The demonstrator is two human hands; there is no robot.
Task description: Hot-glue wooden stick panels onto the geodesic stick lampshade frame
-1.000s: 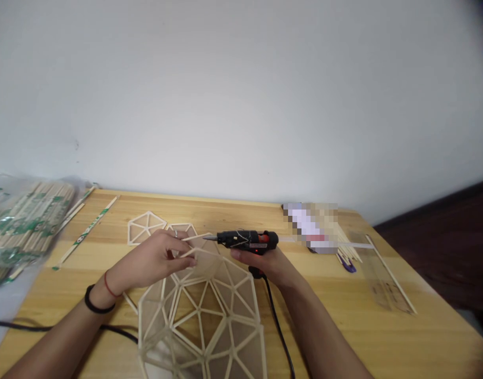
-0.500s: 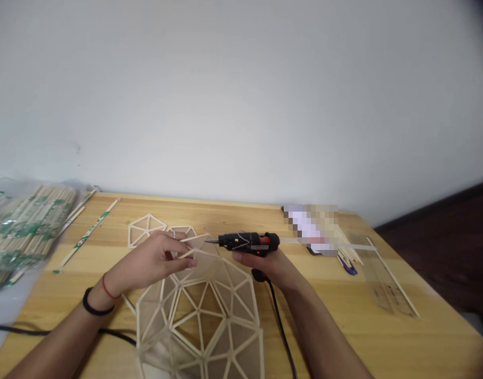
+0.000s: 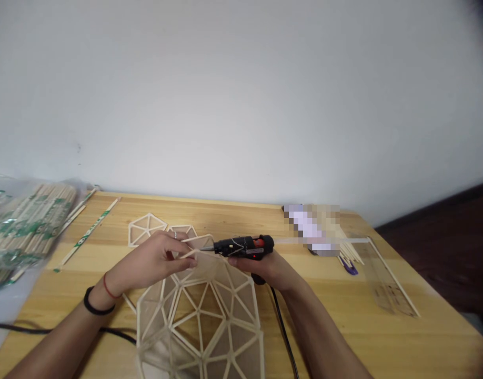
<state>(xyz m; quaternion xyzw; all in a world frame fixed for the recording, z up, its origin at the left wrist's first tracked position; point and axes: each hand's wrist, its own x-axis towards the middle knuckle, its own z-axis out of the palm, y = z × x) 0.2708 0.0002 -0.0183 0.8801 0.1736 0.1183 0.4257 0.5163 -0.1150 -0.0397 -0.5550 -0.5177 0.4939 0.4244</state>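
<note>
Far left on the pale wooden bench [image 3: 383, 342]: clear bags of green-printed wrapped chopsticks [image 3: 24, 223]. Beside them, flat pentagon panels of pale wooden sticks [image 3: 147, 227]. Centre: left hand [image 3: 154, 260], black band and red string at the wrist, fingers pinched on a loose thin wooden stick [image 3: 196, 239] at the top of a domed lattice of pale wooden sticks [image 3: 200, 316]. Right hand [image 3: 265, 266] wrapped around a black hot-glue gun [image 3: 241, 246], nozzle at the stick's joint. Far right: clear plastic ruler [image 3: 383, 281].
</note>
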